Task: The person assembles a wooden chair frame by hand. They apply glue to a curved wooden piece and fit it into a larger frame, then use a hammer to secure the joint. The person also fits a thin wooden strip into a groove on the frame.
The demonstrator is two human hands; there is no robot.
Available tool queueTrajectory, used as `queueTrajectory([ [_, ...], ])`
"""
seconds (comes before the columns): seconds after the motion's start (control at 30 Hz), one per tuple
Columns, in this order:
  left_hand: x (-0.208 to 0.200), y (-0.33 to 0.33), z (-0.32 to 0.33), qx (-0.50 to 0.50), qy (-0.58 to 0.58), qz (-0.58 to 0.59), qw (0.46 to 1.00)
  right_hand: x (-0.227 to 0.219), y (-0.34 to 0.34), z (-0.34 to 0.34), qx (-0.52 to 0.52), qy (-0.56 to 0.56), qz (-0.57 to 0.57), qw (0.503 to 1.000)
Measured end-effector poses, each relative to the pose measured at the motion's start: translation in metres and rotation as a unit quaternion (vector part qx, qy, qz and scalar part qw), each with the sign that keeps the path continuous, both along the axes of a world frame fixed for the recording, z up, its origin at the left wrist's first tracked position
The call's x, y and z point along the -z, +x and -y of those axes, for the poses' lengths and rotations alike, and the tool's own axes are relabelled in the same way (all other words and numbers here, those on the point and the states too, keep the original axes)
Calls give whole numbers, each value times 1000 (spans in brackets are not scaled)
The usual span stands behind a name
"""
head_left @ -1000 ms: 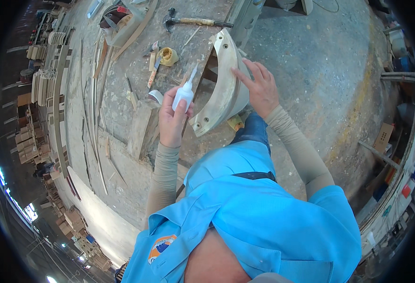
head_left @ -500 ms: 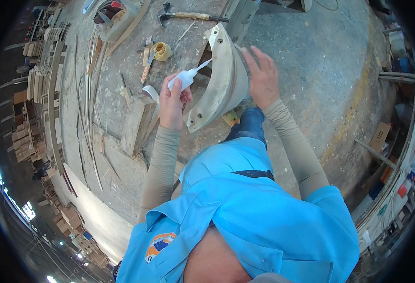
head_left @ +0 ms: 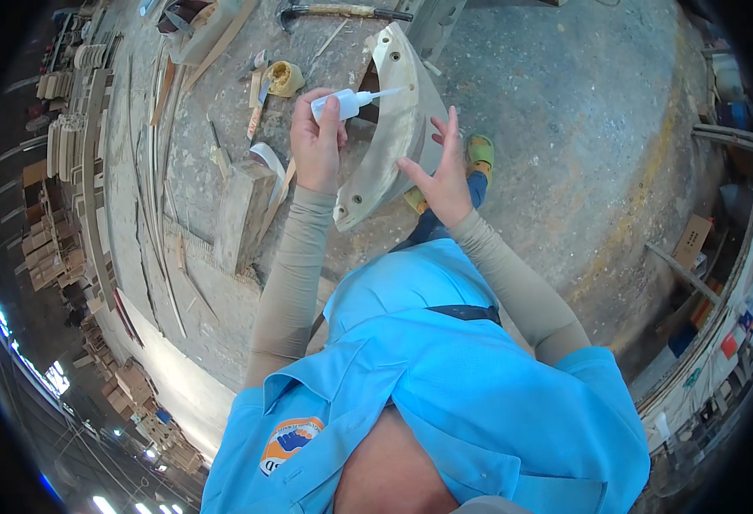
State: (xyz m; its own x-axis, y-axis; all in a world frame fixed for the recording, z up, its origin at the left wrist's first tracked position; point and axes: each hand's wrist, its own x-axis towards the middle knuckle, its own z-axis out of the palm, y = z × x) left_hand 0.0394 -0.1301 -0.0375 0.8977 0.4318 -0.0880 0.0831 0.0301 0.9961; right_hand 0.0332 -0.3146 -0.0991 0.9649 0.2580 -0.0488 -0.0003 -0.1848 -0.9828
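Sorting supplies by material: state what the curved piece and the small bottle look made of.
Curved piece: apparently bare, unfinished wood, pale and matte with drilled holes. Small bottle in the left hand: probably white plastic, smooth, with a thin tapered nozzle.

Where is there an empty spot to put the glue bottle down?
The broad grey floor right of the curved wooden piece, out toward the planks by the wall, looks bare. Left of the left hand holding the glue bottle it is crowded: wood block, tape roll, hammer, thin strips.
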Motion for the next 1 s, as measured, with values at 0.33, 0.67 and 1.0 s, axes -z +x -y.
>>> queueTrajectory([
  [0.33, 4, 12, 6, -10, 54, -13, 998, 5, 3, 1, -1, 1, -50, 999],
  [0.67, 4, 16, 8, -10, 84, -10, 996, 5, 5, 2, -13, 20, -78, 997],
  [1.0, 8, 7, 2, 7, 70, -18, 997, 4, 5, 2, -15, 29, -87, 996],
])
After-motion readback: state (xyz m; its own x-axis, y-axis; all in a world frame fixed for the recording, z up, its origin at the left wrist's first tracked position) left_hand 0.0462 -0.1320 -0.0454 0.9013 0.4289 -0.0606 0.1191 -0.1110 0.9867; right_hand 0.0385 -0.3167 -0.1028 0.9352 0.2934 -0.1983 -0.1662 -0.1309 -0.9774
